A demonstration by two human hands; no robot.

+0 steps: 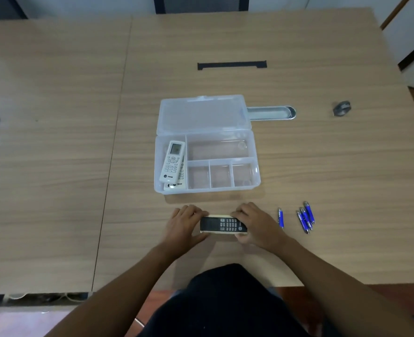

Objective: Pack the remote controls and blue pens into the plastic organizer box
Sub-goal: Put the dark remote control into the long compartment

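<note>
Gripping item: black-faced remote control (223, 224), lying crosswise near the table's front edge, is being held at both ends. Left hand (185, 223) is curling around its left end, fingers over the far edge and thumb at the near side. Right hand (254, 224) is closing over its right end in the same way. Whether the remote is lifting off the wooden table (55, 142) or resting on it, I cannot tell.

Items, left to right:
- Two white remote controls (173, 164), stacked and slightly skewed, are lying in the tall left compartment of the plastic organizer box (256, 164). Its lid (201, 113) is lying open toward the back. The wide upper compartment and three small lower ones are showing nothing inside.
- Single blue pen (281, 218) is lying just right of the right hand.
- Cluster of blue pens (306, 217) is lying a little further right.

Step in hand, judged: packing the third remote. Next move is probably calling for carrying it forward into the box; pens are remaining unpacked.
</note>
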